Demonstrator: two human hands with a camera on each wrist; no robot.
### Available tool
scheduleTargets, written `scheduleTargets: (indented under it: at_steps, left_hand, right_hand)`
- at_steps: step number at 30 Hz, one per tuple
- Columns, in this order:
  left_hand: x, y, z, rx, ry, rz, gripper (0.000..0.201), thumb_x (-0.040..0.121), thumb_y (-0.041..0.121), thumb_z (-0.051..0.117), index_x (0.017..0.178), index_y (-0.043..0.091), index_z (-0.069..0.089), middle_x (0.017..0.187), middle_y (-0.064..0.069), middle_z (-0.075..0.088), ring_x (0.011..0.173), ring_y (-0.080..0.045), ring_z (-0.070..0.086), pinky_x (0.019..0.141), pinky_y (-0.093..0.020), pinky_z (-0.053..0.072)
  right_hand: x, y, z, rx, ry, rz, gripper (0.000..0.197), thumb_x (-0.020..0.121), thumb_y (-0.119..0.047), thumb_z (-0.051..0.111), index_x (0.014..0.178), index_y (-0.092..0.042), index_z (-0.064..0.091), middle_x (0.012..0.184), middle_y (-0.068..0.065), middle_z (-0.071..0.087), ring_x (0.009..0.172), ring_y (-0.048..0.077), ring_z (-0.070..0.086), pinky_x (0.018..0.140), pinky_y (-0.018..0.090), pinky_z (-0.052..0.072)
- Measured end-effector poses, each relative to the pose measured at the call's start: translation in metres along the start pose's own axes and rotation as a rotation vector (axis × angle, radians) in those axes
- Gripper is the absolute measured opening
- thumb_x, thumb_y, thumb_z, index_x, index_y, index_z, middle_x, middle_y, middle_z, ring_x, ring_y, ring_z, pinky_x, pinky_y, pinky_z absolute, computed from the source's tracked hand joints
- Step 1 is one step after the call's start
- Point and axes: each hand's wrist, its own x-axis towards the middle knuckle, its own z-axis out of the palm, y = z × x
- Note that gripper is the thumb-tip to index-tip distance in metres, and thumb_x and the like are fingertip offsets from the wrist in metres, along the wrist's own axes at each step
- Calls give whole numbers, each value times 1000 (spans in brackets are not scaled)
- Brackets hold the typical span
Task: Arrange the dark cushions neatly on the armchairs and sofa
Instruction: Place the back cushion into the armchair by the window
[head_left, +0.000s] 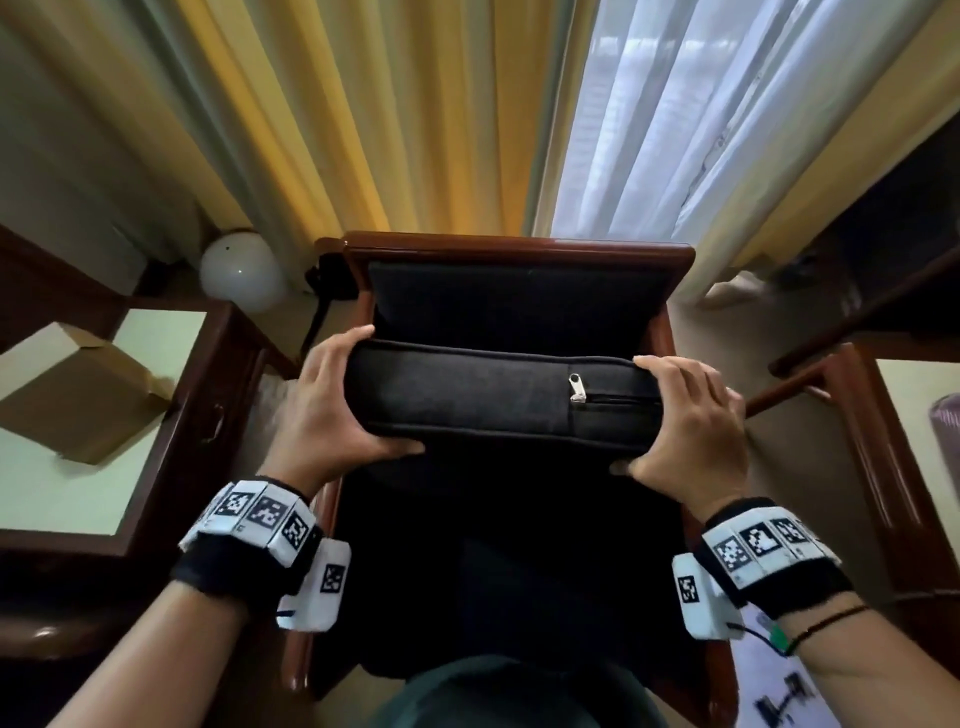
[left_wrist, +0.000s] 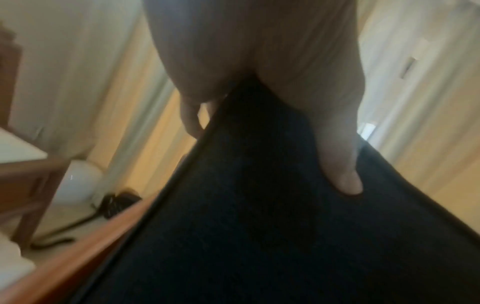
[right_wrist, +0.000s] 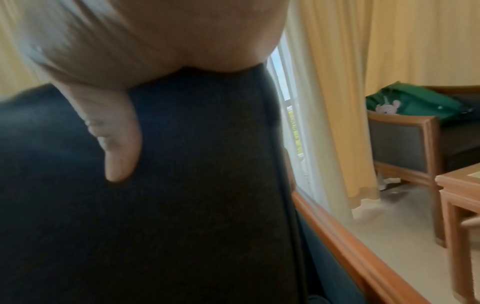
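I hold a dark cushion (head_left: 467, 397) upright over the seat of a wooden armchair (head_left: 519, 249), its zipped edge with a silver zip pull (head_left: 575, 387) facing up. My left hand (head_left: 332, 405) grips the cushion's left end, thumb on the near face and fingers over the far side. My right hand (head_left: 685, 421) grips the right end the same way. Behind it another dark cushion (head_left: 519, 301) leans against the chair back. Each wrist view shows a thumb pressed into the dark cushion (left_wrist: 259, 226) (right_wrist: 182, 205).
A side table (head_left: 171, 374) with a cardboard box (head_left: 72, 395) stands left, a white globe lamp (head_left: 241, 270) behind it. Another wooden table (head_left: 883, 467) is on the right. Yellow curtains (head_left: 337, 114) and white sheers (head_left: 701, 104) hang behind. A second armchair (right_wrist: 405, 144) holds a green bag (right_wrist: 420, 105).
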Motion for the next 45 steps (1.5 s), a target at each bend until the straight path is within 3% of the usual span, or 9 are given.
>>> scheduleTargets:
  at_steps: [5,8,16,24,28,31,36,41,45]
  left_hand:
    - [3,42,21,-169,-4,59,126,44,33,96,149,22,28,147,2,37,132,-4,34,108,-15,26]
    - [-4,77,35,-263,-110,272,120,52,31,93,150,12,26,151,-3,34,140,-9,32,116,-19,27]
    - [11,69,80,-37,-537,201,120,46,37,95,146,28,28,143,11,44,128,-9,46,104,-24,38]
    - [10,55,74,180,-318,421,87,35,59,79,103,11,52,80,13,55,76,-27,66,70,-31,36]
    - [32,78,36,126,-196,474,95,35,62,76,113,11,56,89,2,70,83,-27,70,73,-39,51]
    - [36,84,21,10,-162,400,106,34,65,76,128,21,54,114,1,69,104,-21,66,91,-45,49]
    - [11,34,67,188,-378,175,103,50,83,53,141,38,38,145,13,44,137,-10,38,108,-40,28]
    - [-25,-40,86,303,-301,-71,87,65,86,28,140,43,41,156,20,29,148,-4,14,113,-38,16]
    - [-29,-68,77,268,-166,-303,61,85,71,45,140,46,39,158,15,26,149,-15,15,114,-44,14]
  right_hand:
    - [7,-4,-24,-112,-205,162,107,50,-35,80,141,-26,25,140,5,34,135,25,24,112,55,18]
    - [4,-40,-34,-52,-238,-29,124,45,-60,78,148,-27,18,143,3,32,138,25,26,111,52,17]
    - [-28,-12,-41,173,80,-74,108,32,-63,83,125,-19,50,116,2,58,106,28,56,94,52,39]
    - [-17,-27,-47,317,194,-150,98,29,-58,87,112,-15,62,104,2,66,95,29,63,87,54,46]
    - [-1,-21,-70,648,335,-94,90,33,-49,89,112,-14,64,104,5,69,96,20,66,91,34,52]
    - [-3,-7,-56,880,303,13,87,31,-23,91,112,-28,58,106,-5,66,97,-5,62,88,12,47]
    - [-36,42,23,1200,67,405,90,38,5,83,121,-14,56,104,-1,68,92,-2,66,82,19,52]
    - [-69,82,54,1511,83,868,24,95,-20,53,116,-17,62,103,-4,75,80,8,72,66,19,57]
    - [-79,92,69,1350,18,972,54,62,-50,82,110,-32,64,112,6,70,91,19,68,77,31,53]
